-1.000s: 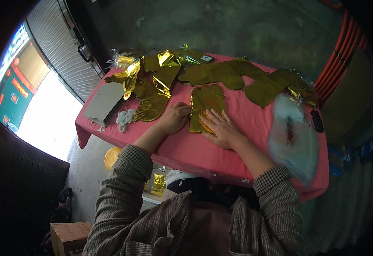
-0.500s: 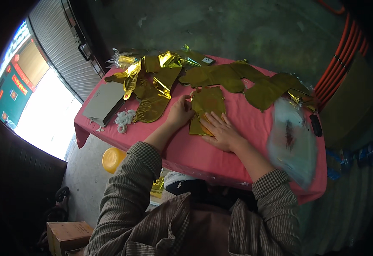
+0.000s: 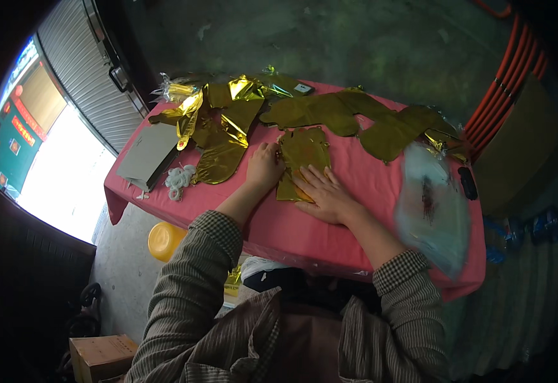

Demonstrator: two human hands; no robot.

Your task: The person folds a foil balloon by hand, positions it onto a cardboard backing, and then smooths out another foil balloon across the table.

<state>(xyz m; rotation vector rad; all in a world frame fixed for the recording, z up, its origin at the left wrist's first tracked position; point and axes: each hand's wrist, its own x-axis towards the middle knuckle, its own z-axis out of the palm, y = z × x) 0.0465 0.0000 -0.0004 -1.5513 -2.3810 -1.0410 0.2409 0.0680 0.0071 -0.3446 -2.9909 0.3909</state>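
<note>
A folded, flat gold foil balloon [image 3: 303,148] lies in front of me on the pink tablecloth. My left hand [image 3: 266,168] is closed, its curled fingers at the balloon's left edge; the fingertips are partly hidden. Spread flat, my right hand [image 3: 327,195] presses on the lower right part of the foil with fingers apart. Beyond my hands, more flat gold foil balloons are spread out, one at the left [image 3: 221,163] and a long one reaching to the right [image 3: 320,112].
On the pink table [image 3: 362,172] stand a grey box [image 3: 141,153] and a bundle of white string [image 3: 179,182] at left. Clear plastic bags [image 3: 432,210] and a black object [image 3: 467,183] lie at right. A yellow bucket [image 3: 166,241] and a cardboard box [image 3: 103,356] are on the floor.
My left hand's fingers have curled in more at the foil's left edge. The right hand stays flat on it. The whole view has shifted slightly.
</note>
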